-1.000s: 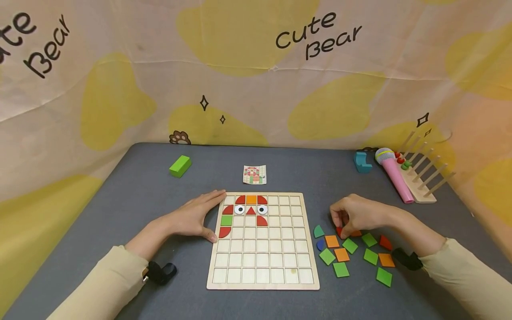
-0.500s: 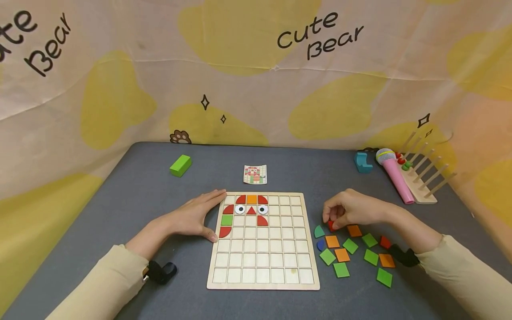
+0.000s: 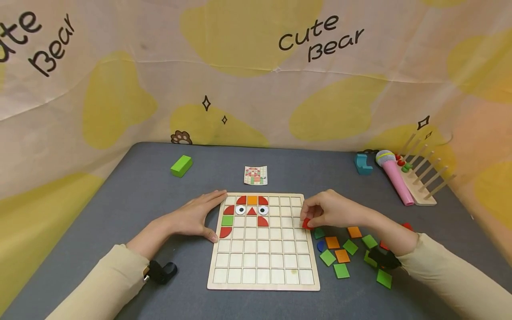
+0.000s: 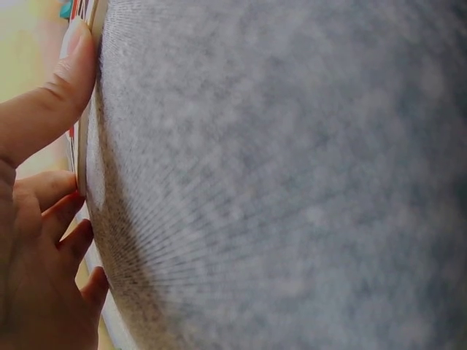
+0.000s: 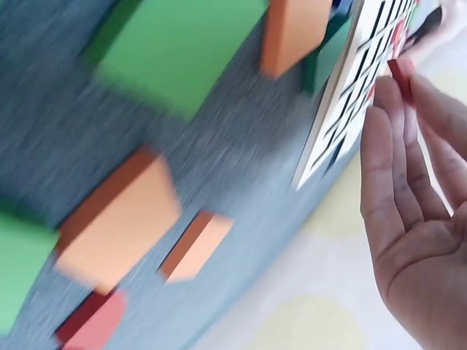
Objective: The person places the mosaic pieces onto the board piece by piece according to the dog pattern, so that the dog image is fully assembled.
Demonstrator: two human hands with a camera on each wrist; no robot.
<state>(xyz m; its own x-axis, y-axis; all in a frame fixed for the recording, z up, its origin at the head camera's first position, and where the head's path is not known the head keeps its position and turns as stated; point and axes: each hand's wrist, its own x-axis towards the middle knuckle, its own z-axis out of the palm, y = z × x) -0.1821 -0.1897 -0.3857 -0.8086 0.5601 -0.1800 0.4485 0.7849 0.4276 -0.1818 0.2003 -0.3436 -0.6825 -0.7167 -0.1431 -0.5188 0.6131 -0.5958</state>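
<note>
A wooden grid board [image 3: 256,262] lies on the table with several tiles set in its upper left cells: red quarter-circles, an orange square, a green square, a red triangle and two eye discs. My left hand [image 3: 192,216] rests along the board's left edge, thumb [image 4: 62,87] and fingers spread against it. Between thumb and fingers, my right hand [image 3: 334,211] pinches a red tile [image 3: 306,223] over the board's right edge. The same red tile [image 5: 401,79] shows at the fingertips in the right wrist view; its full shape is partly hidden.
Loose green, orange, red and blue tiles [image 3: 341,270] lie right of the board. A small pattern card [image 3: 255,175] is behind it. Farther back are a green block [image 3: 182,166], a teal block [image 3: 362,164], a pink microphone [image 3: 396,180] and a pegged wooden stand [image 3: 424,194].
My right hand has lifted the red tile from among the loose tiles and carried it left to the board's right edge. The left hand has stayed in place.
</note>
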